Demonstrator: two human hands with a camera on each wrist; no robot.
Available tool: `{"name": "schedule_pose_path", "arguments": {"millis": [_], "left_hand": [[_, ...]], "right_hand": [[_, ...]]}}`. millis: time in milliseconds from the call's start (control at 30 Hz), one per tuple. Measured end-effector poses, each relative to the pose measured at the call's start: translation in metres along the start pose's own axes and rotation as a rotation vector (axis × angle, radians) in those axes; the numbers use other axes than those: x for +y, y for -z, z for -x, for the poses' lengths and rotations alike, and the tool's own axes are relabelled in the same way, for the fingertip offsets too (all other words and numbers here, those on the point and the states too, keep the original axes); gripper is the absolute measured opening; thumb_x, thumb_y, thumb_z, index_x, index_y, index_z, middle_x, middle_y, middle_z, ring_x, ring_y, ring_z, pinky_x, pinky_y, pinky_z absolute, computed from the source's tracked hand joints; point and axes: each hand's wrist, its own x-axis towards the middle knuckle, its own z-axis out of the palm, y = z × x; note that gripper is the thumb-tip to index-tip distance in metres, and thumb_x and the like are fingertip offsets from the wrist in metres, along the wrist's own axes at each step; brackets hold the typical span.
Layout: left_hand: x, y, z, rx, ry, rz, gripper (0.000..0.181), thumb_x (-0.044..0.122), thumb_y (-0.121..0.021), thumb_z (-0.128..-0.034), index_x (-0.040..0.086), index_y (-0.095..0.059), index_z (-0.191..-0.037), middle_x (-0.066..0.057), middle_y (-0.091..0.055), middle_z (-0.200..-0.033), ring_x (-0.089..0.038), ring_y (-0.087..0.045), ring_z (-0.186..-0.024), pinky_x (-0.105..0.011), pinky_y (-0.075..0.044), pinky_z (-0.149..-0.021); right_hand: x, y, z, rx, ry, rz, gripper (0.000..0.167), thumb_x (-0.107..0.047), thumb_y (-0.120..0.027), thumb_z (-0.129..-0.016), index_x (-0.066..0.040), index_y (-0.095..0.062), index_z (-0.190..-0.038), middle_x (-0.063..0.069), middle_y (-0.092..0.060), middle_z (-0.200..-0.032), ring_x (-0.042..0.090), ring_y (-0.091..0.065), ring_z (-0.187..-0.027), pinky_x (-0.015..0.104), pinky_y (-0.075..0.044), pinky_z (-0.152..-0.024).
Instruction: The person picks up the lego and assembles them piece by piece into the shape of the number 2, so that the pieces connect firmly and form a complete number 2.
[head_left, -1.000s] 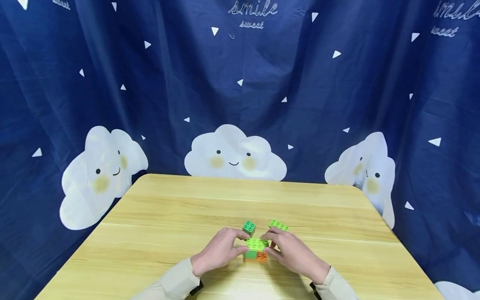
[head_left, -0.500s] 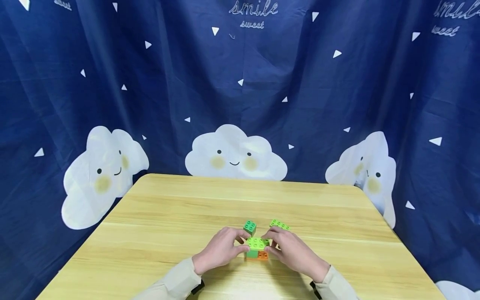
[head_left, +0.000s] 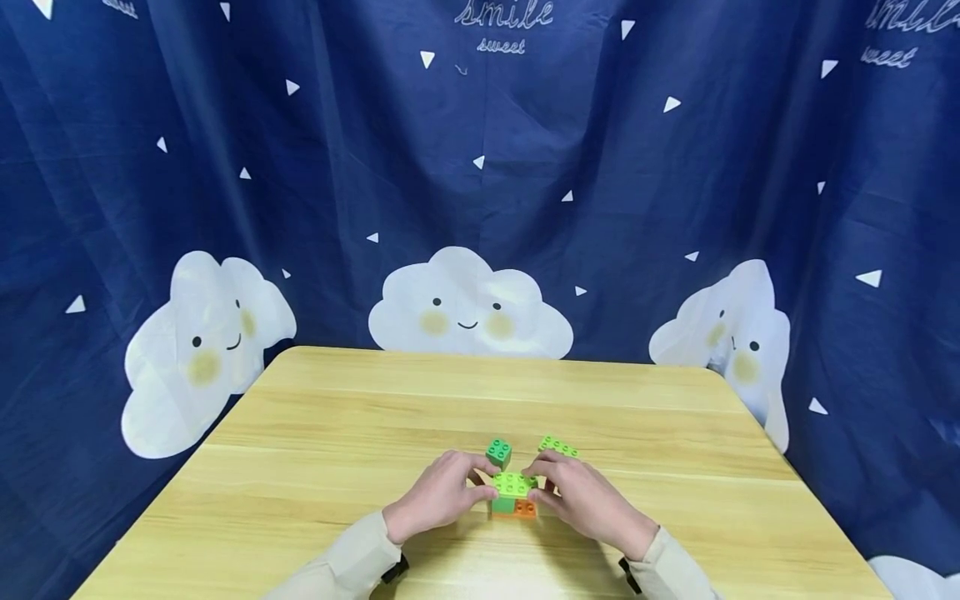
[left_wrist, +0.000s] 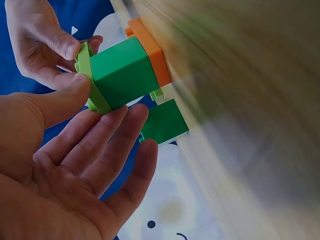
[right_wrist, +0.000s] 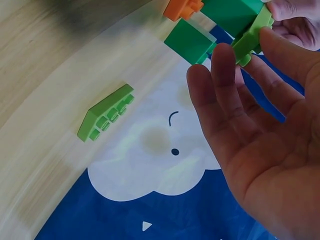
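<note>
A small stack of toy building bricks stands on the table between both hands. At its bottom lies a flat orange brick (left_wrist: 151, 50), with a tall green brick (left_wrist: 125, 72) on its left part. A thin lime-green brick (head_left: 515, 484) tops the stack and overhangs to the right. My left hand (head_left: 444, 497) pinches the lime brick's left end between thumb and fingers. Its right end is pinched by my right hand (head_left: 588, 503), whose outer fingers stay extended in the right wrist view. Whether the lime brick is fully seated cannot be told.
Just behind the stack sits a loose green brick (head_left: 498, 452). Another thin lime-green brick (right_wrist: 106, 112) lies behind my right hand. The wooden table (head_left: 360, 433) reaches back to a dark blue curtain (head_left: 480, 208) printed with clouds.
Both hands keep their pinch on the lime brick with hardly any movement. The whole head view shifts very slightly.
</note>
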Motion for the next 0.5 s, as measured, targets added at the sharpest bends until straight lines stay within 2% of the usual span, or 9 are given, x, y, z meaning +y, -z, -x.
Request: {"name": "schedule_pose_path", "arguments": {"millis": [133, 267, 500], "left_hand": [[-0.0007, 0.0006, 0.0002, -0.010, 0.028, 0.012, 0.025, 0.025, -0.078, -0.0908, 0.012, -0.077, -0.112, 0.001, -0.077, -0.108, -0.002, -0.066, -0.083, -0.029, -0.051, -0.077], [0.0008, 0.0007, 0.0012, -0.006, 0.030, 0.017, 0.027, 0.025, -0.079, -0.0895, 0.011, -0.076, -0.112, -0.001, -0.077, -0.109, -0.004, -0.067, -0.083, -0.031, -0.051, -0.077], [0.0017, 0.0015, 0.0008, -0.024, 0.058, 0.084, 0.027, 0.022, -0.080, -0.0889, 0.010, -0.076, -0.113, -0.004, -0.076, -0.112, -0.008, -0.069, -0.084, -0.025, -0.053, -0.070]], "right_hand": [[0.0005, -0.0006, -0.0006, -0.001, 0.000, -0.003, 0.020, -0.011, -0.075, -0.093, -0.009, -0.072, -0.113, -0.002, -0.066, -0.104, -0.001, -0.059, -0.079, 0.020, -0.053, -0.067], [0.0004, -0.0010, -0.0009, 0.008, -0.004, 0.001, 0.020, -0.011, -0.076, -0.092, -0.008, -0.073, -0.112, -0.002, -0.065, -0.103, -0.001, -0.059, -0.078, 0.019, -0.053, -0.066], [-0.0008, -0.0012, -0.0001, 0.014, -0.016, 0.001, 0.021, -0.012, -0.077, -0.091, -0.008, -0.073, -0.111, -0.001, -0.065, -0.102, -0.001, -0.058, -0.077, 0.019, -0.052, -0.065]]}}
